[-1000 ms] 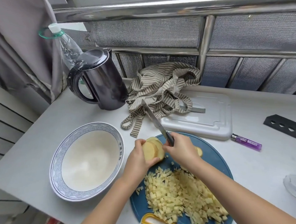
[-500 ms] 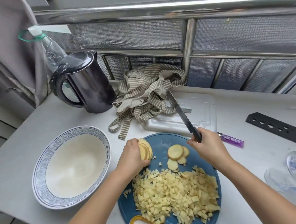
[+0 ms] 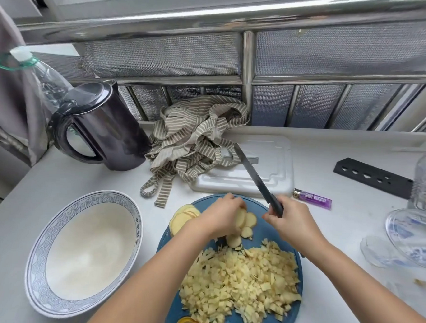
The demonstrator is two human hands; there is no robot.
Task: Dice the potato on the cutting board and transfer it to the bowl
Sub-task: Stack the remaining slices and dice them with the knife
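A round blue cutting board (image 3: pixel 277 229) lies in front of me, covered near its front by a heap of diced potato (image 3: pixel 242 286). A stack of potato slices (image 3: pixel 183 216) rests at the board's left edge. My left hand (image 3: pixel 219 217) grips a few more potato slices (image 3: pixel 247 222) at the board's far middle. My right hand (image 3: pixel 292 222) holds the dark handle of a knife (image 3: pixel 251 169), whose blade points up and away over the white board. The white bowl (image 3: pixel 36 263) with a blue patterned rim stands empty to the left.
A dark kettle (image 3: pixel 107 128) and a striped cloth (image 3: pixel 195 140) sit at the back, beside a white cutting board (image 3: pixel 275 174). A purple lighter (image 3: pixel 313 198), a black perforated strip (image 3: pixel 371 177) and clear plastic containers (image 3: pixel 415 236) lie to the right. The counter's left edge drops off.
My left hand set its stack of slices down at the board's left edge and moved right onto the loose slices in the middle. The knife hand stayed lifted.
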